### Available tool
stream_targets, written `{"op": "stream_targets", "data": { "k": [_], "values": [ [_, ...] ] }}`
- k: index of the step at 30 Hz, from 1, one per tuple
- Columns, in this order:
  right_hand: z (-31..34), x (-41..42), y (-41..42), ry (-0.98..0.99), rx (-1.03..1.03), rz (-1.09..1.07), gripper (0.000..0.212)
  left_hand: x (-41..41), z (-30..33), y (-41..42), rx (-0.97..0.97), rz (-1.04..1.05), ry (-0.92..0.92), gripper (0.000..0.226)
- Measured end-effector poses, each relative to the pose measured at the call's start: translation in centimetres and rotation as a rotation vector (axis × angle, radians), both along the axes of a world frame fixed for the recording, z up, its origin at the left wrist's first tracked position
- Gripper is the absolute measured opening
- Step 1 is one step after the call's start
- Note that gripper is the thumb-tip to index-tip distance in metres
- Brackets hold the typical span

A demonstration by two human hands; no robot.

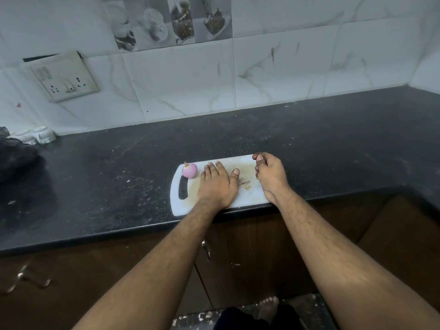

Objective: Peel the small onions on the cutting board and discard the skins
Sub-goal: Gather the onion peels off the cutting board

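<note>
where a dark stone counter meets marbled wall tiles, a white cutting board lies at its front edge. left hand rests flat on it, fingers straight, just beside a peeled pink onion. right hand curls fingertips together; held contents unclear. skin scraps lie between the hands.

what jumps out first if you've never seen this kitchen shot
A peeled pink onion sits at the left end of a white board at the front edge of the dark counter. The left hand lies flat on the board just right of the onion, while the right hand curls at the board's right end. A few scraps of skin lie between the hands.
</note>
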State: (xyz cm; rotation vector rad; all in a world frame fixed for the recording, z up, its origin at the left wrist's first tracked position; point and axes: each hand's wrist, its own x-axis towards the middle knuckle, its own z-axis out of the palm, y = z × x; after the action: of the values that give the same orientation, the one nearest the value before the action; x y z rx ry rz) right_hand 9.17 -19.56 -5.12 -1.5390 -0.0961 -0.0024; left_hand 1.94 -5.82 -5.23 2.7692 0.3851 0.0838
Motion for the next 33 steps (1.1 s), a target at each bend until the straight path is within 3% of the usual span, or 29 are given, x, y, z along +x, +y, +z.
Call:
{"op": "stream_targets", "data": {
  "k": [4,7,13,16,19,23,26,28,33],
  "values": [
    [0.3,0.1,0.1,0.004,0.0,0.043,0.027,-0.1,0.7,-1.0,-0.077,0.01,0.063,0.08],
    [0.4,-0.1,0.0,0.023,0.035,0.053,0.028,-0.3,1.3,-3.6,-0.227,-0.028,-0.014,0.073],
    [0.7,-0.6,-0.1,0.026,0.024,0.024,0.026,-1.3,2.1,-7.6,-0.78,0.071,-0.226,0.061],
    [0.9,-0.7,-0.1,0.012,0.006,0.015,0.026,-1.1,3.0,-6.5,-0.996,0.194,-0.341,0.041],
    [1.0,-0.8,-0.1,0.016,-0.016,0.006,0.026,-1.7,2.8,-4.1,-0.733,0.093,-0.377,0.033],
    [1.0,-0.9,-0.1,0.008,-0.041,0.003,0.027,-2.2,1.7,-0.3,-0.361,-0.244,-0.092,0.077],
    [0.9,-0.9,-0.1,-0.002,-0.065,0.002,0.027,-1.5,1.5,1.3,-0.238,-0.35,-0.077,0.093],
    [0.8,-1.0,-0.1,-0.013,-0.073,0.011,0.028,-0.7,1.5,1.6,-0.222,-0.339,-0.109,0.092],
    [0.6,-0.9,0.0,-0.045,-0.078,0.022,0.029,1.9,1.1,1.4,-0.08,-0.408,-0.173,0.059]
  ]
}}
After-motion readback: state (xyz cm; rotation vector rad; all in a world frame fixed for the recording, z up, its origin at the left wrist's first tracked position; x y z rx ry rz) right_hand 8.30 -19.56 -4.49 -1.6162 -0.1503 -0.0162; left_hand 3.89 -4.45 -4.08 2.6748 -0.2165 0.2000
